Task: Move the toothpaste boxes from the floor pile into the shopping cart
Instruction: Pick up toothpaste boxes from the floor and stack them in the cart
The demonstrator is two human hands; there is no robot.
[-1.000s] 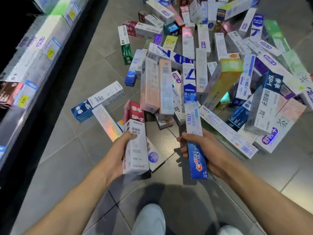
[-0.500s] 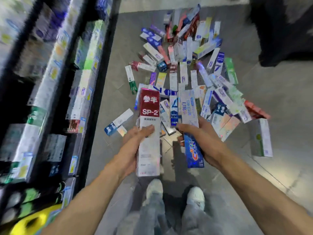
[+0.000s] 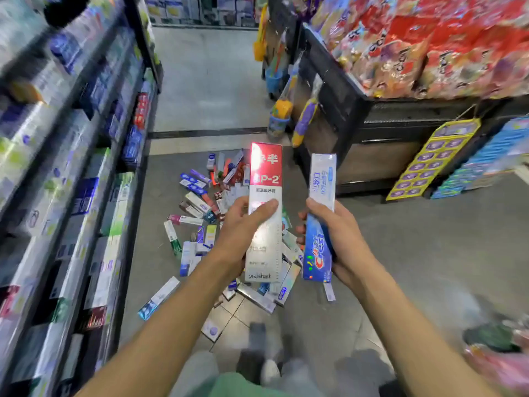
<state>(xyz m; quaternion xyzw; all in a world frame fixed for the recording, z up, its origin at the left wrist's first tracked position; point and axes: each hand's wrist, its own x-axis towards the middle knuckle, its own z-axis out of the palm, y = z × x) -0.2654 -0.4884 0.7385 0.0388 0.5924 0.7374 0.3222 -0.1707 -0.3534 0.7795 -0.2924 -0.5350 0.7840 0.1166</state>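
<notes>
My left hand (image 3: 242,229) grips a tall red-and-white toothpaste box (image 3: 264,179) marked SP-2, held upright in front of me. A blue-and-white Crest toothpaste box (image 3: 322,179) stands upright in my right hand (image 3: 337,233), just to the right of the first. Below and behind both boxes, the pile of toothpaste boxes (image 3: 197,207) lies scattered on the grey tiled floor. No shopping cart shows in the head view.
A long shelf of boxed goods (image 3: 71,167) runs down the left side. A dark display stand (image 3: 357,110) heaped with red snack bags stands at the right, with toys hanging on its end. Stacked colourful packs (image 3: 458,159) lean at its base. An aisle of grey floor (image 3: 211,78) runs ahead.
I have risen from a crouch to standing, lifting both boxes up off the pile. The view has tilted up, so the pile looks smaller and the aisle ahead shows.
</notes>
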